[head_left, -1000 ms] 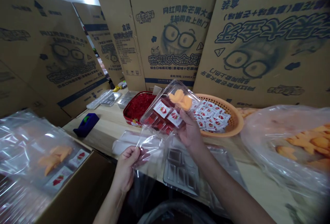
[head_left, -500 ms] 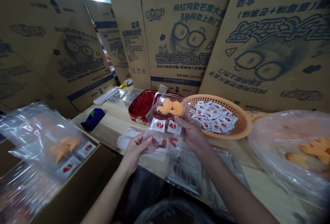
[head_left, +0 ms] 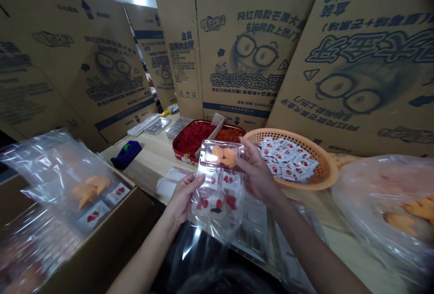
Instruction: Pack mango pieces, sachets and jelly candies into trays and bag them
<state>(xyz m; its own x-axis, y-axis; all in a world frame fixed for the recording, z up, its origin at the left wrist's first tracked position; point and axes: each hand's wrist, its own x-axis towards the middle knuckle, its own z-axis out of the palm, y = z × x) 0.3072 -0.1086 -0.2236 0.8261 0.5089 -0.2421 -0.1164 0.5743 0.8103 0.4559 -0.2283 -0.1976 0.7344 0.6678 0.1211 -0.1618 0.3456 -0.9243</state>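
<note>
Flattened cardboard boxes leaning along the back of a wooden desk; a blue tape dispenser, red tin and orange basket on top. Clear plastic tray at lower centre of the frame, above the desk, held at its edges between left hand and right hand.

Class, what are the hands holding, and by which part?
The left hand and right hand hold a clear plastic tray of orange pieces and red-printed sachets: the left at its left edge, the right at its right edge.
</note>
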